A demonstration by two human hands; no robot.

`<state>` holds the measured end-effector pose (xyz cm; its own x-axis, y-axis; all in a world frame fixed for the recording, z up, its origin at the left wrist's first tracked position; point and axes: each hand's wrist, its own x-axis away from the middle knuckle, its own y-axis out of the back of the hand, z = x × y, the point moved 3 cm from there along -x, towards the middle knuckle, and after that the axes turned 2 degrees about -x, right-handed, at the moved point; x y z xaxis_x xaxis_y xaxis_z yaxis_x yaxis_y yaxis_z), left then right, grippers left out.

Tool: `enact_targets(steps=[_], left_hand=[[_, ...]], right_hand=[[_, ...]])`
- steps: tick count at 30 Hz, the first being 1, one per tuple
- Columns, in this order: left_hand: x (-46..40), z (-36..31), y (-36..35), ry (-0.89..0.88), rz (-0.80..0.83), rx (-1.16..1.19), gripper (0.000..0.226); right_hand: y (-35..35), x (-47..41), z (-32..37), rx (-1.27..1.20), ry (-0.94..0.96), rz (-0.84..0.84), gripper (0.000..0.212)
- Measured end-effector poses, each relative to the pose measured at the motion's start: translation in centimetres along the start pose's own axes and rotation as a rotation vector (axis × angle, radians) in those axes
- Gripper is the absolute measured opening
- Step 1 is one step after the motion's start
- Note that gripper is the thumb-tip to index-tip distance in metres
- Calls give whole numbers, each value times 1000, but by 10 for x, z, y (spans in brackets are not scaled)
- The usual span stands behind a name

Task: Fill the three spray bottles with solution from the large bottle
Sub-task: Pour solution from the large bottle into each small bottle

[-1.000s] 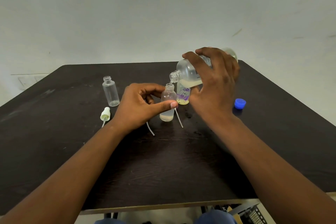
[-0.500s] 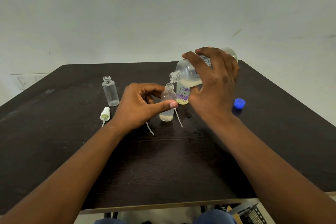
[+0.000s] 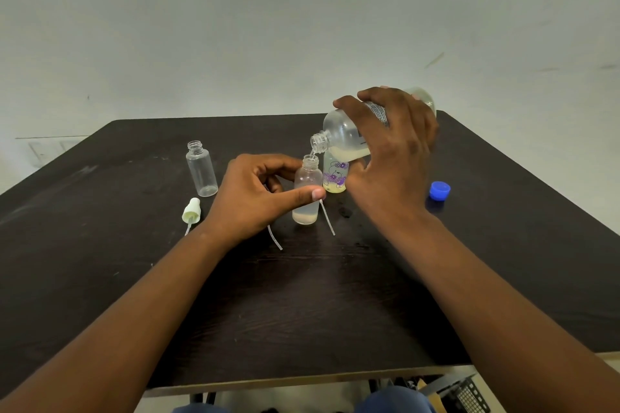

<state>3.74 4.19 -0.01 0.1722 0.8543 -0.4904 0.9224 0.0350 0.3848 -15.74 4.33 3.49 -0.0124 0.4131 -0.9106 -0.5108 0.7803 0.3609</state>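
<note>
A dark wood-grain bench [image 3: 302, 305] was seen, its surface scuffed pale toward the left. An empty clear bottle [image 3: 202, 168] stood upright at the left, and a pale spray cap [image 3: 191, 210] lay just in front of it. Near the middle stood a frosted bottle [image 3: 306, 198] (a little cloudy liquid at its bottom), with a flower-printed bottle [image 3: 334, 176] just behind it. Two thin white tubes [image 3: 327, 217] lay near the frosted bottle. A blue cap [image 3: 439, 190] rested well apart at the right.
</note>
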Motion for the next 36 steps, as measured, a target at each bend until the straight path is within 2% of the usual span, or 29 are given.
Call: enact_targets(steps=[36], left_hand=[[-2,2,0,-17,0,-1,31]], right_hand=[[0,-1,0,24,0,-8,76]])
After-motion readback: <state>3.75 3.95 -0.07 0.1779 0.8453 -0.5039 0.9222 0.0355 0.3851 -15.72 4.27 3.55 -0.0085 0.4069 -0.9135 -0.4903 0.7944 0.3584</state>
